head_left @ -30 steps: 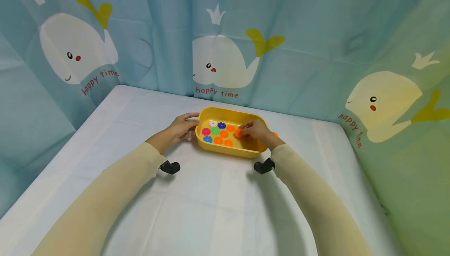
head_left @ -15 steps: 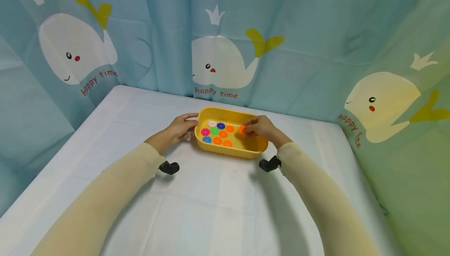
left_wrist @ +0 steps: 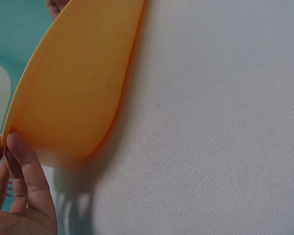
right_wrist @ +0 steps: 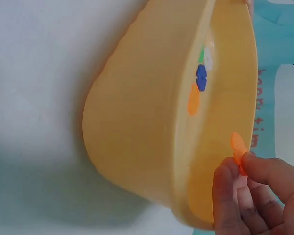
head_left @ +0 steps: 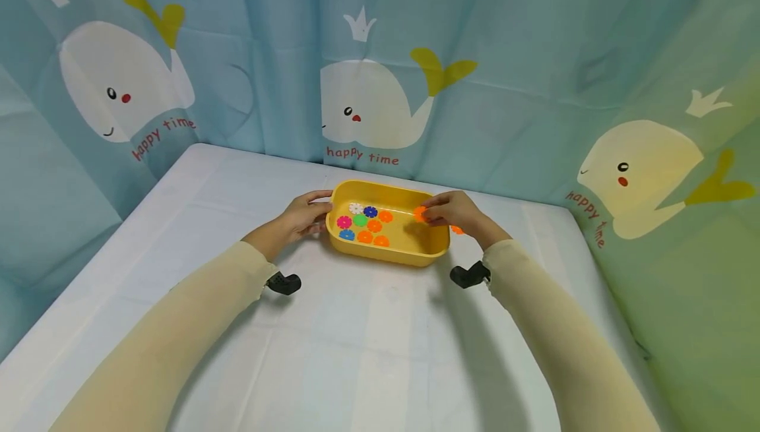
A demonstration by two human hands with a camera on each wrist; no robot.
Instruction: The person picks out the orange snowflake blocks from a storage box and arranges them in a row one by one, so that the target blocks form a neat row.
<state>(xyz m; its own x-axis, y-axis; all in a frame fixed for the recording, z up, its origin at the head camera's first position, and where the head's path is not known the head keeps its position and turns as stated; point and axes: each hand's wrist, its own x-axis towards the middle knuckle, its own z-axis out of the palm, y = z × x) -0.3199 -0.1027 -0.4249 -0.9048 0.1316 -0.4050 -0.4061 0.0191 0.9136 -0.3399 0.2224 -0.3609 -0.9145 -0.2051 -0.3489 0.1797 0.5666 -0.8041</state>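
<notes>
A yellow plastic bin holds several flower-shaped plastic discs in its left half, among them a pink one, a dark blue one and an orange one. My left hand grips the bin's left end, and in the left wrist view its thumb and fingers pinch the rim. Over the right end of the bin, my right hand pinches an orange flower disc between thumb and fingertips. This disc is held up above the bin's floor, with its lower part hidden by the fingers.
Another orange disc lies just outside the bin's right end, partly under the right hand. The bin stands on a white-clothed table. Behind and beside it hangs a blue curtain with whale prints.
My right hand has moved right inside the bin with the orange disc, away from the other discs. My left hand has stayed at the bin's left end.
</notes>
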